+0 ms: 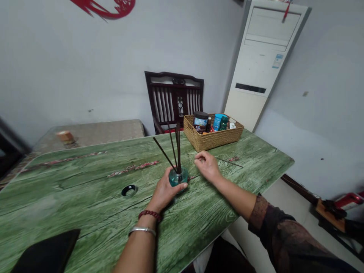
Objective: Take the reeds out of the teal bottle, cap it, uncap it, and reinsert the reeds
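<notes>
Of the two hands, the left hand (163, 191) is wrapped around a teal glass bottle (178, 178), its thumb across the near side; the bottle is upright around the middle of the worktop (93, 182), its base partly covered by the grip. Several dark sticks (179, 151) rise from its neck, one leaning well over to the left. The right hand (208, 167) is just beside it, in front of a woven basket (218, 141), fingers curled in and fingertips close together; whether anything sits between them I cannot tell.

The step in hand looks like steadying the bottle while the right hand deals with the sticks. Past the right hand a loose stick (234, 163) points off to the right; I cannot tell if the hand touches it. The next move, as I judge it, calls for a fine pinch on one stick and a firm left hold, since a clumsy push at the neck could tip the glass.

Farther out, a round black piece (129, 190) lies left of the bottle, well apart, and the basket holds a dark-lidded jar (200, 121) and a green bottle (223, 123); behind the worktop stands a wooden chair (174, 100)
</notes>
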`<state>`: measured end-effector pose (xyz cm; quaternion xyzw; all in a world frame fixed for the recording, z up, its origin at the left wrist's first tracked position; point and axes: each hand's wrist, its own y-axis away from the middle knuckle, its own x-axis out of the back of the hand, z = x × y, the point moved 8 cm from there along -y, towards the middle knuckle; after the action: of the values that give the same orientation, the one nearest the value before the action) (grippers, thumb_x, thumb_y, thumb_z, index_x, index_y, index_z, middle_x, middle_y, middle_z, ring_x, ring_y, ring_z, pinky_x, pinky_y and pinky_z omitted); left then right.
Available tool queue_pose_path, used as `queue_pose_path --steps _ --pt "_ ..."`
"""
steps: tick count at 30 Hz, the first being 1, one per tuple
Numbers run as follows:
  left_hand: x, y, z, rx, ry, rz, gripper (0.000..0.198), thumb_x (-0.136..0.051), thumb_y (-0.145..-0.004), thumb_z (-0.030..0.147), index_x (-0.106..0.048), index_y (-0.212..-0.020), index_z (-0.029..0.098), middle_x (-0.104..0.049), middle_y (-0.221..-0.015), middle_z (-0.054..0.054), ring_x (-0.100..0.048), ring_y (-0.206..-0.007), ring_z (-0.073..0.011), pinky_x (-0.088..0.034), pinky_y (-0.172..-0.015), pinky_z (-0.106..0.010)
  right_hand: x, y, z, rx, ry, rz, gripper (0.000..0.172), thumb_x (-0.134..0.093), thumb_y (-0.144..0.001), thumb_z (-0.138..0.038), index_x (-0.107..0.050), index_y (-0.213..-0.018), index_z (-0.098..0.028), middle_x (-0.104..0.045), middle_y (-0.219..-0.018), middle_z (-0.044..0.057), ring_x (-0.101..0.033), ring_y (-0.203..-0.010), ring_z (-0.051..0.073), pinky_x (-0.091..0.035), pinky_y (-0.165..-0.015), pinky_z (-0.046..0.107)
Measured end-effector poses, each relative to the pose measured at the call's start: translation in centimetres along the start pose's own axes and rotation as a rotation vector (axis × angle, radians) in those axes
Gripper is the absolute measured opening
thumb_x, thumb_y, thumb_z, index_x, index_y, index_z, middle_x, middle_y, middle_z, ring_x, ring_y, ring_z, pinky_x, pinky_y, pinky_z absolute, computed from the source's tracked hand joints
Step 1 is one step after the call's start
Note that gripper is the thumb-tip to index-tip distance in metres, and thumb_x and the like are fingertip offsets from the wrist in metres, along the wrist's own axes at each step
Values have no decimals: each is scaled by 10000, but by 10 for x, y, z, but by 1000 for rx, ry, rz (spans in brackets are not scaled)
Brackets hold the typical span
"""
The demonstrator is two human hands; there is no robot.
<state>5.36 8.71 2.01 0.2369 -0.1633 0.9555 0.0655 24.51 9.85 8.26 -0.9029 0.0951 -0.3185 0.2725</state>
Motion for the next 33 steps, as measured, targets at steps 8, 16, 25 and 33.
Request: queue_pose_path --steps 8,16,25,33 --pt "2 1 2 2 -3 -1 718 -764 -668 516 -488 -1247 193 -684 -1097 -87 -663 -1003 -284 -511 -916 -444 63 1 114 -200 803 -200 333 -510 -951 -248 -662 -1229 -144 -654 -1144 156 -562 -1093 260 -389 -950 339" --pt "1 0 0 6 -21 -5 747 -766 -659 542 -480 -1254 194 -678 -1119 -94 -663 -1018 -290 -508 -927 -446 56 20 111 -108 959 -335 237 -560 -940 -310 -717 -1058 -176 -667 -1084 127 -563 -1068 261 -390 -902 331" --pt "3 3 7 8 25 3 714 -784 -646 484 -498 -1232 192 -685 -1107 -91 -654 -1016 -288 -495 -934 -455 44 20 100 -183 875 -443 234 -510 -953 -238 -720 -1028 -167 -712 -1096 153 -657 -1002 239 -429 -819 291" --pt "2 4 5 20 54 7 755 -807 -621 481 -496 -1242 187 -687 -1125 -94 -651 -1049 -295 -486 -941 -439 66 2 74 -170 421 -212 202 -511 -863 -228 -679 -964 -181 -729 -833 66 -666 -793 189 -436 -732 264"
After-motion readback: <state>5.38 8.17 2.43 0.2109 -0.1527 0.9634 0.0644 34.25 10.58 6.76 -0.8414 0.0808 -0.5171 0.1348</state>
